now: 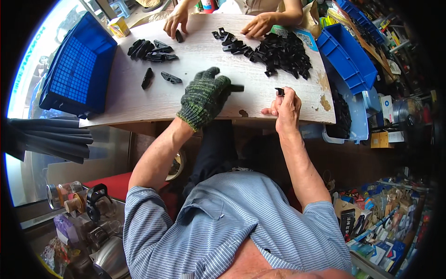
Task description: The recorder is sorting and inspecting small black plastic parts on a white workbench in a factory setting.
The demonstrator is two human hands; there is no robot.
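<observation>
My left hand [204, 95], in a dark green knitted glove, is closed on a long black plastic part [237, 88] that sticks out to the right over the near side of the table [144, 104]. To its right, my bare right hand [287, 109] pinches a small black plastic clip [279, 91] between thumb and fingers. Two long black parts lie loose left of the glove, one dark and upright [147, 78], one slanted [171, 77]. Beyond them is a heap of similar long parts [151, 51]. A large pile of small black clips [285, 53] spreads at the far right.
Across the table, another person's hands [175, 22] reach in, one by a black part, one by the clip pile. A blue crate [67, 96] stands at the left edge. Right of the table are a blue bin [348, 60] and a pale blue tub [361, 123] holding black parts.
</observation>
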